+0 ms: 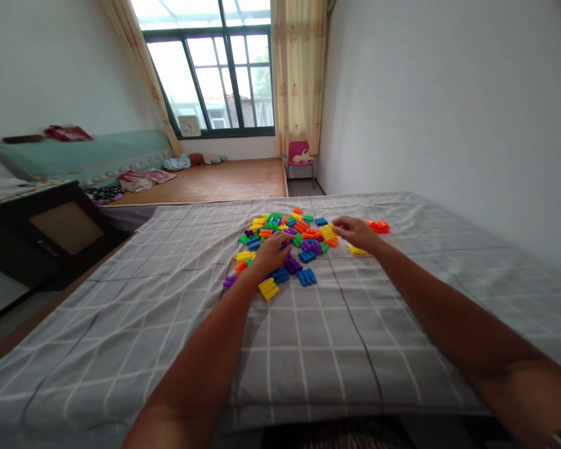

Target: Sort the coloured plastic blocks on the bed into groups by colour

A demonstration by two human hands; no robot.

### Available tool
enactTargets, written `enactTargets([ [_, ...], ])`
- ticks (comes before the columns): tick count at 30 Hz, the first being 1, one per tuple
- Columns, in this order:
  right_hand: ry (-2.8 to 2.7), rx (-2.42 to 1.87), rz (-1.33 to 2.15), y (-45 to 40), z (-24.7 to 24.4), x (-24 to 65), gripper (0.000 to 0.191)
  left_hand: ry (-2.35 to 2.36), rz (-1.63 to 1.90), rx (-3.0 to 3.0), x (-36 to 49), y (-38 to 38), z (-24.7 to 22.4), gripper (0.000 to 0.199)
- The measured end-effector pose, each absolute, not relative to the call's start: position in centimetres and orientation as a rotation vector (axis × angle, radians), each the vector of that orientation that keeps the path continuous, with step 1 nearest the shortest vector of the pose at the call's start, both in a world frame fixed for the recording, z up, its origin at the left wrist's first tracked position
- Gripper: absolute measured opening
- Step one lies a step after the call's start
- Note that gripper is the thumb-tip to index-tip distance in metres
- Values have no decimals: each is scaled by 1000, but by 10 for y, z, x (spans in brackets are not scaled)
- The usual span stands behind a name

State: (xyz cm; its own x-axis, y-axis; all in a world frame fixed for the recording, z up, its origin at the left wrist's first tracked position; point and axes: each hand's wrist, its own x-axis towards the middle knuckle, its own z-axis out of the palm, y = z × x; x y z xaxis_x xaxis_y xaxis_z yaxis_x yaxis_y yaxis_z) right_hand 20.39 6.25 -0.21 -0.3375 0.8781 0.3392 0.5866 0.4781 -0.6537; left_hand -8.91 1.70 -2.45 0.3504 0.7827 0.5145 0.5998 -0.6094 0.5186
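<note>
Yellow and knobbly is the block [327,232] the right hand [353,231] pinches — left hand's [273,251] grip unclear.

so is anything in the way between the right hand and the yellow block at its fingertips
Nothing visible: the right hand appears to touch the yellow block directly, at the right side of the pile.
</note>
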Motion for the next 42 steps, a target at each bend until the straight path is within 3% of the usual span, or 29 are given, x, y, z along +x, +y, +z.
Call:
enactTargets([
  [5,-1676,-1646,613,74,-3,311,26,1276,1071,2439,-96,21,-24,25],
  [10,-1663,-1782,851,70,-15,351,26,1297,1021,2454,-100,22,-26,25],
  [16,-1895,-1805,807,75,-24,354,25,1369,1000,2456,-106,25,-28,24],
  [23,-2030,-1688,390,73,-19,337,34,1385,961,2481,-107,24,-29,24],
  [27,-2353,-1443,447,66,-19,317,49,1399,928,2504,-105,21,-26,25],
  [30,-2483,-1491,417,64,-24,309,54,1403,916,2508,-104,20,-25,25],
  [34,-2506,-1556,460,63,-25,306,51,1406,901,2508,-103,19,-25,25],
  [42,-2480,-1555,608,57,-15,310,70,1398,879,2524,-104,20,-25,25],
])
